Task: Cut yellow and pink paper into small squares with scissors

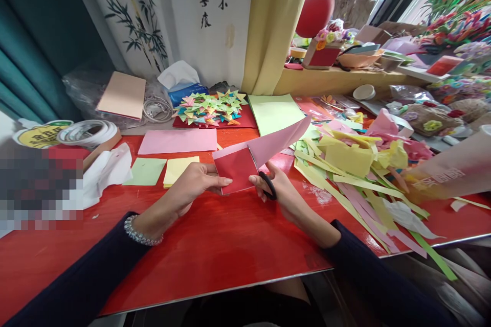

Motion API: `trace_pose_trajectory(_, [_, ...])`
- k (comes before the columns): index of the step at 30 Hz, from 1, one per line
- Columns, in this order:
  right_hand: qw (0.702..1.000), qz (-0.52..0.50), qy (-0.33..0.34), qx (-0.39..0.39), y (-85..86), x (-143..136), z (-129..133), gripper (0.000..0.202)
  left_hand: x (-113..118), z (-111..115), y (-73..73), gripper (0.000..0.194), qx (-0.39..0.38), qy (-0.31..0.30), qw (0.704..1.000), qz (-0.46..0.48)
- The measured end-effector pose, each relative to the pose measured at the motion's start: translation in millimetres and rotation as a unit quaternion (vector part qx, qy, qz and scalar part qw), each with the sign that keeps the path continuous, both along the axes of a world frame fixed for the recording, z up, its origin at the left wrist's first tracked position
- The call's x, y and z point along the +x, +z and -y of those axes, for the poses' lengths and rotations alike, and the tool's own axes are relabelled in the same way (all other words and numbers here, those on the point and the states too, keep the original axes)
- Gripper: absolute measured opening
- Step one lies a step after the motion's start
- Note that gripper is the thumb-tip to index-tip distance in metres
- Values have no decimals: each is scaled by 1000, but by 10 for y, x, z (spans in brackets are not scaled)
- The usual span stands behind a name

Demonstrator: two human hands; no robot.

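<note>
My left hand [199,184] pinches the left edge of a red card [237,169] together with a pink paper sheet [282,140] behind it. In my right hand [278,186] are scissors with black handles [268,186]; their thin blade runs up along the card's right edge, across the pink sheet. To the right of the blade the pink paper sticks out and curls upward. Both hands are above the red table. Near my left hand lie a yellow paper stack [180,169] and a green paper square [144,171]. Beyond them is a flat pink sheet [177,141].
A pile of folded paper shapes [210,108] sits at the back, beside a light green sheet [276,115]. Paper strips and scraps [356,163] cover the right side, next to a bag [452,168]. White rolls [87,133] and crumpled tissue [107,173] lie left.
</note>
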State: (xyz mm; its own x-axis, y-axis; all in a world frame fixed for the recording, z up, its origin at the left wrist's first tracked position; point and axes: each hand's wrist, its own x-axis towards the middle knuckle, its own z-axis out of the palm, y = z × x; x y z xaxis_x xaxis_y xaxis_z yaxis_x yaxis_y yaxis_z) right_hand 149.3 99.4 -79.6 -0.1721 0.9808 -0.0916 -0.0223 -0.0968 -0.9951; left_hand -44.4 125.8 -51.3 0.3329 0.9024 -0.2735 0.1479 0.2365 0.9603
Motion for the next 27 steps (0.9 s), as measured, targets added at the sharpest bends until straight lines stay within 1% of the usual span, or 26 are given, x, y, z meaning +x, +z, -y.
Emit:
trace_pose_trajectory(4, [1000, 2, 7, -12, 34, 5, 5, 42, 0, 7, -10, 26, -8, -11, 1000, 9])
trace_pose_trajectory(9, [997, 2, 3, -73, 125, 9, 16, 41, 10, 33, -30, 26, -8, -47, 999, 9])
trace_pose_trajectory(12, [998, 12, 9, -58, 114, 12, 13, 41, 5, 37, -50, 26, -6, -48, 999, 11])
trace_pose_trajectory(16, [1000, 5, -5, -19, 43, 17, 5, 38, -13, 18, -70, 26, -2, -50, 998, 24])
trace_pose_trajectory(20, [1000, -5, -10, -13, 8, 20, 1, 37, -4, 8, -39, 25, -17, -48, 998, 22])
trace_pose_trajectory(24, [1000, -2, -15, -27, 45, 27, 15, 36, -10, -6, -1, 22, -41, -38, 998, 22])
trace_pose_trajectory(27, [999, 0, 16, -40, 101, 35, 45, 32, -76, -58, 9, 13, -53, -63, 997, 15])
